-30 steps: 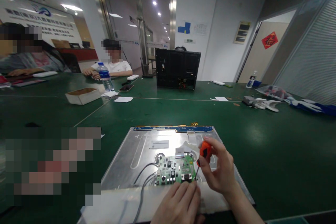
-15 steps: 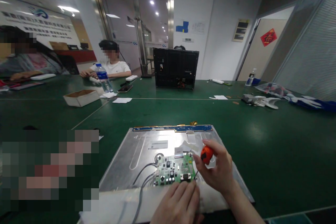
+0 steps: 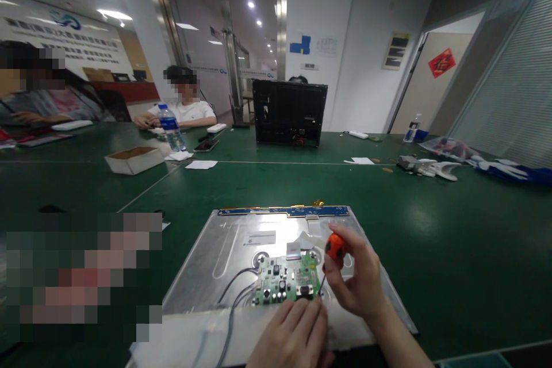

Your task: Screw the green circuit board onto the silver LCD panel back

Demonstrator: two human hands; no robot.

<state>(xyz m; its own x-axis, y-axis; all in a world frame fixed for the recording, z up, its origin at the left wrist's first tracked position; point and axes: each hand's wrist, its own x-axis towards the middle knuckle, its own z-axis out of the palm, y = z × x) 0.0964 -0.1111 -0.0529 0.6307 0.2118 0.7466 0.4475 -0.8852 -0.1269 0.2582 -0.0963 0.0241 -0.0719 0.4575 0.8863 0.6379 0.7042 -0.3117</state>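
A green circuit board [image 3: 287, 277] lies on the silver metal back of a flat panel [image 3: 241, 241]. My right hand [image 3: 356, 273] grips the orange and black handle of a small screwdriver [image 3: 335, 248]. Its thin shaft slants down to the board's lower right corner. Close to that tip, the fingers of my left hand [image 3: 297, 330] are pressed together and bent over the board's front edge; what they hold, if anything, is hidden. Dark cables [image 3: 233, 322] run from the board's left side. A whitish sheet [image 3: 190, 330] covers the panel's near part.
Across the green table [image 3: 452, 264] stands a black monitor housing [image 3: 288, 112]. At the left are an open box [image 3: 134, 160], a water bottle [image 3: 171, 129] and a phone [image 3: 206, 145]. Gloves [image 3: 437, 168] lie at the right. Two people [image 3: 185, 106] sit beyond the table.
The screwdriver handle has shifted slightly left and tilted, and my right fingers have changed their hold around it, showing more shaft. My left hand stays in place.
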